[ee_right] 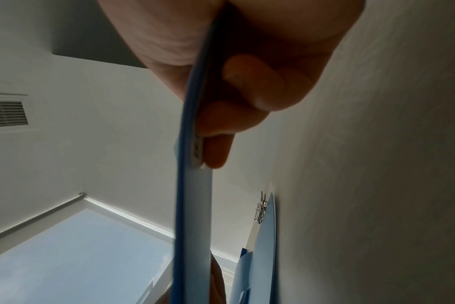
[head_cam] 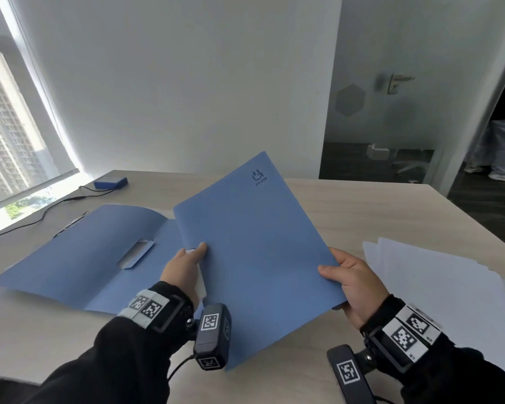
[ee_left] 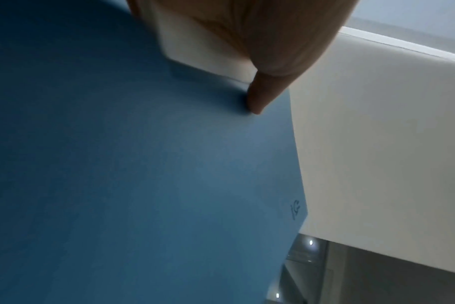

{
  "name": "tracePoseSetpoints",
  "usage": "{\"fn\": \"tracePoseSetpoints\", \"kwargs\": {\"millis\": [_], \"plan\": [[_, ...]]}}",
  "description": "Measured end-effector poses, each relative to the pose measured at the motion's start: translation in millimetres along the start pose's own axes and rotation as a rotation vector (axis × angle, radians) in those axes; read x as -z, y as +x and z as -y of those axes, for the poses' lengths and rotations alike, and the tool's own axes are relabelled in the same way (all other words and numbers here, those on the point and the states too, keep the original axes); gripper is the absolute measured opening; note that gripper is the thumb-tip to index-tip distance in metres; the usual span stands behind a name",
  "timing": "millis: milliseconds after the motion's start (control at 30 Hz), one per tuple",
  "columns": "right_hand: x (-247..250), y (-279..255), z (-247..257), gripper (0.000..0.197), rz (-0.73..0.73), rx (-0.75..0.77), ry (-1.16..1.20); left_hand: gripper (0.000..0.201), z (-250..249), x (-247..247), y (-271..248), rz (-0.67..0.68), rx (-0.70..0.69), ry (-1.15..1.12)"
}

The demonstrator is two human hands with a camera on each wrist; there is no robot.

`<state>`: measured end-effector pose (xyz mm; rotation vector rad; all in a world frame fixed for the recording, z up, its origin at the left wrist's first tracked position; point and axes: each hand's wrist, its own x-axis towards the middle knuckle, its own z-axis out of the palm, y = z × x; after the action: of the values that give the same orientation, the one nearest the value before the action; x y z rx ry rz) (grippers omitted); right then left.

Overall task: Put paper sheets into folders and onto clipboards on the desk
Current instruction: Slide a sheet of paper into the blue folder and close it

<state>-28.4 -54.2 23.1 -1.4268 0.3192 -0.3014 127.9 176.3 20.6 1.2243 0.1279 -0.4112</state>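
**A:** Where's the folder sitting?

**B:** The closed blue folder (head_cam: 254, 252) fills the centre of the head view, tilted up off the desk (head_cam: 362, 211). The right hand (head_cam: 353, 290) pinches its lower right edge, thumb on top, fingers curled beneath. The left hand (head_cam: 187, 266) grips its left edge, thumb on the cover.

**A:** Anything inside it?

**B:** A white sheet edge (ee_left: 208, 53) shows at the left hand; the right wrist view shows white between the covers.

**A:** And the rest?

**B:** An open blue folder (head_cam: 79, 258) lies flat at centre left, holding nothing visible. Loose paper sheets (head_cam: 438, 281) are stacked at the right.
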Motion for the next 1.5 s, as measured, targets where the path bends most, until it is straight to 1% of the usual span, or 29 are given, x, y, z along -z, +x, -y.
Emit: {"fn": "tracePoseSetpoints", "kwargs": {"millis": [67, 133, 167, 233, 300, 333, 367, 433, 467, 533, 600, 700, 767, 867, 933, 1067, 1167, 1267, 1300, 1367, 1400, 1467, 1500], "plan": [[-1.3, 0.7, -2.2, 0.039, -0.004, 0.002, -0.006, 0.022, 2.4, -9.6, -2.1, -0.015, -0.040, -0.014], [-0.6, 0.3, -0.1, 0.032, 0.019, -0.010, -0.044, 0.021, 4.5, -14.3, -1.1, -0.048, -0.073, -0.022], [1.3, 0.2, 1.8, 0.030, 0.038, -0.027, -0.082, 0.020, 5.1, -14.5, 0.2, -0.070, -0.090, -0.018], [7.4, 0.8, 6.4, 0.028, 0.061, -0.080, -0.200, 0.011, 6.3, -13.3, 4.2, -0.099, -0.110, -0.003], [15.8, 4.1, 8.5, 0.022, 0.063, -0.130, -0.276, 0.006, 7.3, -13.8, 4.7, -0.085, -0.108, 0.012], [20.2, 6.3, 9.0, 0.023, 0.053, -0.148, -0.274, 0.008, 7.6, -14.8, 3.9, -0.062, -0.100, 0.011], [25.3, 9.5, 9.2, 0.025, 0.032, -0.156, -0.237, 0.012, 8.1, -16.3, 2.6, -0.022, -0.081, 0.002], [35.1, 16.7, 9.7, 0.025, -0.046, -0.152, -0.091, 0.021, 10.2, -18.4, 1.2, 0.079, -0.028, 0.006], [40.0, 21.2, 9.4, 0.025, -0.085, -0.143, -0.015, 0.021, 11.7, -18.6, 1.2, 0.112, -0.014, 0.033], [50.1, 34.2, 6.7, 0.026, -0.163, -0.129, 0.095, 0.017, 15.0, -17.9, 1.4, 0.140, -0.011, 0.095], [58.3, 52.4, 2.1, 0.027, -0.252, -0.125, 0.157, 0.018, 18.3, -16.2, 2.2, 0.159, 0.004, 0.153], [68.1, 89.9, -1.9, 0.028, -0.391, -0.147, 0.168, 0.019, 24.0, -14.1, 1.4, 0.204, 0.060, 0.173], [72.6, 116.3, -2.1, 0.032, -0.446, -0.160, 0.168, 0.020, 28.0, -13.3, 2.3, 0.201, 0.064, 0.197], [77.1, 150.8, -1.7, 0.036, -0.480, -0.175, 0.137, 0.019, 32.2, -13.0, 1.5, 0.193, 0.068, 0.245], [82.2, 169.9, -3.4, 0.034, -0.491, -0.198, 0.116, 0.018, 34.6, -12.9, -0.2, 0.197, 0.090, 0.265], [94.9, 195.0, -10.4, 0.033, -0.561, -0.252, 0.185, 0.018, 36.1, -13.8, -1.3, 0.200, 0.105, 0.293], [98.3, 191.4, -18.0, 0.037, -0.571, -0.276, 0.230, 0.019, 37.4, -20.5, -1.5, 0.206, 0.093, 0.317], [99.2, 166.1, -18.0, 0.039, -0.523, -0.294, 0.291, 0.018, 42.2, -36.4, -3.0, 0.225, 0.089, 0.331], [100.1, 153.7, -15.1, 0.038, -0.518, -0.289, 0.320, 0.018, 45.5, -42.9, -3.6, 0.236, 0.086, 0.339], [103.8, 123.4, -5.9, 0.029, -0.508, -0.249, 0.340, 0.018, 53.2, -58.0, -5.9, 0.260, 0.074, 0.360], [105.9, 106.1, 0.1, 0.026, -0.480, -0.221, 0.332, 0.018, 58.0, -66.0, -7.2, 0.274, 0.070, 0.364], [113.1, 69.9, 12.3, 0.022, -0.428, -0.170, 0.257, 0.018, 68.8, -84.4, -12.6, 0.315, 0.077, 0.357], [119.7, 52.2, 17.4, 0.021, -0.425, -0.149, 0.194, 0.018, 74.9, -94.7, -16.2, 0.342, 0.085, 0.348]]}}
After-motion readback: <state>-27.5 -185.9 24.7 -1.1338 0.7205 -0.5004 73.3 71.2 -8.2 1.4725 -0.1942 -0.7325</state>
